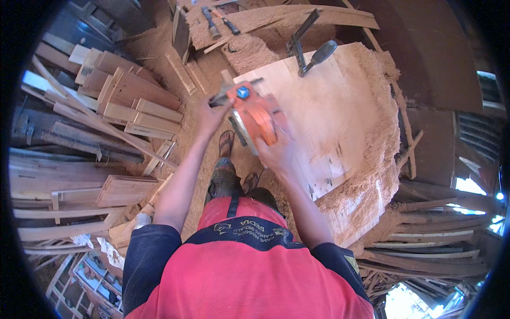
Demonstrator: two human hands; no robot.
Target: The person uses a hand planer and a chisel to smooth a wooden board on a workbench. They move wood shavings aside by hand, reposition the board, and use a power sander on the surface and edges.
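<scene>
An orange electric planer [258,116] with a blue front knob is held tilted at the left edge of the sawdust-strewn work board. My right hand [277,153] is closed round its rear handle. My left hand [211,116] is closed at the planer's front end, its thumb against the body; its other fingers are partly hidden. Just beyond the front end, a short piece of wood [227,77] sticks out, slightly blurred. The pale work board [313,111] spreads to the right of the tool.
A metal clamp with a dark handle [321,57] stands at the board's far edge. Hammers [211,24] lie farther back among shavings. Stacked planks [133,93] fill the left side, and more boards [430,239] lie at the right. Sawdust [361,199] heaps along the board's right edge.
</scene>
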